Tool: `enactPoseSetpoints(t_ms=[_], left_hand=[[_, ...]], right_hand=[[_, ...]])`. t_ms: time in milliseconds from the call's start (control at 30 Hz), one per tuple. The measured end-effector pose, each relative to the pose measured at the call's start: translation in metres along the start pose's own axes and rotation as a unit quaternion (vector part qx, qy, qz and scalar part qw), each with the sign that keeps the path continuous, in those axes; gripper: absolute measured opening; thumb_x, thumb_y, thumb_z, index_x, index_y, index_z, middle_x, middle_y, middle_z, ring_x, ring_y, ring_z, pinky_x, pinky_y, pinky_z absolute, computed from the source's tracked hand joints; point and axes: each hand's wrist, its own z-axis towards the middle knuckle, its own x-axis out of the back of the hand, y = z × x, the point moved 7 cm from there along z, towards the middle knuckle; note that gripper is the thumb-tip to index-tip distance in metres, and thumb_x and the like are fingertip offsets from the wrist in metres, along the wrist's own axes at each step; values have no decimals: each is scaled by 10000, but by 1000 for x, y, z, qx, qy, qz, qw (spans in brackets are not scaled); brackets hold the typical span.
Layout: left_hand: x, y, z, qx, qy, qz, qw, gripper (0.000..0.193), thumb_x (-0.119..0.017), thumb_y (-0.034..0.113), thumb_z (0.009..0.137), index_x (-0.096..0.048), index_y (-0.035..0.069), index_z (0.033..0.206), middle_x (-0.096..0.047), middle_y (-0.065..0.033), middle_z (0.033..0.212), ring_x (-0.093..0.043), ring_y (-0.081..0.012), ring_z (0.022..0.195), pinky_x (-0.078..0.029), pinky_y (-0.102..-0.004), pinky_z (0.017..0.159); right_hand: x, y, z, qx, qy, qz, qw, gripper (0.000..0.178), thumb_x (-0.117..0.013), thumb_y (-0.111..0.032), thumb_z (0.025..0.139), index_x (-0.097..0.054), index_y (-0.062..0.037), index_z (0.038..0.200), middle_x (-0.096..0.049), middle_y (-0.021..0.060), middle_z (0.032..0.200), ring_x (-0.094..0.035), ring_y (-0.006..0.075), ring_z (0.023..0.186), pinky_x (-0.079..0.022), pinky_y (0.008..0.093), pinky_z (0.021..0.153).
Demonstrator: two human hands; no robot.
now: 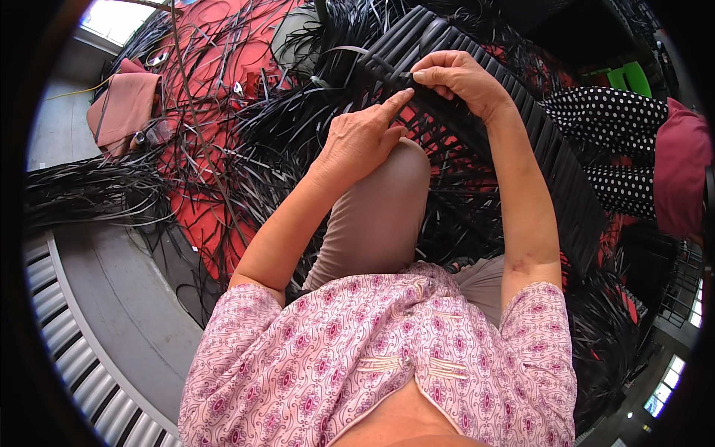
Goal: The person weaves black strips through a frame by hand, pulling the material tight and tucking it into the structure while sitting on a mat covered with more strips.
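Note:
A dark panel (540,141) of black flat strips laid side by side on a frame leans across in front of my raised knee. Over its upper left edge, my right hand (463,80) has thumb and forefinger pinched on the end of a thin black strip. My left hand (361,138) is just left of it, above the knee. Its index finger is stretched out and its tip reaches the panel's edge, close below the right fingertips. The left thumb stands apart from that finger; the remaining fingers are partly hidden.
Loose black strips (275,134) lie tangled over red sheeting (212,231). A pink cloth (126,108) and a thick strip bundle (97,190) are at the left, near a metal roller conveyor (78,357). At the right is another person in dotted clothing (618,149).

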Motion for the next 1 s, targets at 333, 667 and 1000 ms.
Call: enactPoseSetpoints(t_ms=[333,667,1000], left_hand=[[0,13,4,-37,-4,86,996,510,-633,242,918,-523,215,1415,-698,-121,921,-675,-313,771,-524,-408,685],[52,-73,54,-16,252,-6,968,317,-660,268,927,-682,137,1215,-640,-120,1141,-650,-266,941,-509,-350,823],[31,-141,105,119,26,-361,925,326,-770,302,862,-574,152,650,-461,94,615,-408,-17,580,-323,-221,544]], right_hand=[[29,-16,-94,150,360,29,920,193,-650,-158,964,-721,-18,1076,-617,-29,722,-497,4,579,-390,157,501],[-20,-27,-114,303,371,-340,809,191,-707,-131,875,-717,-83,1060,-624,44,838,-634,202,703,-532,322,629],[-51,-23,-77,294,292,-465,782,410,-772,-205,799,-685,-118,1190,-575,28,886,-605,208,788,-538,327,689]])
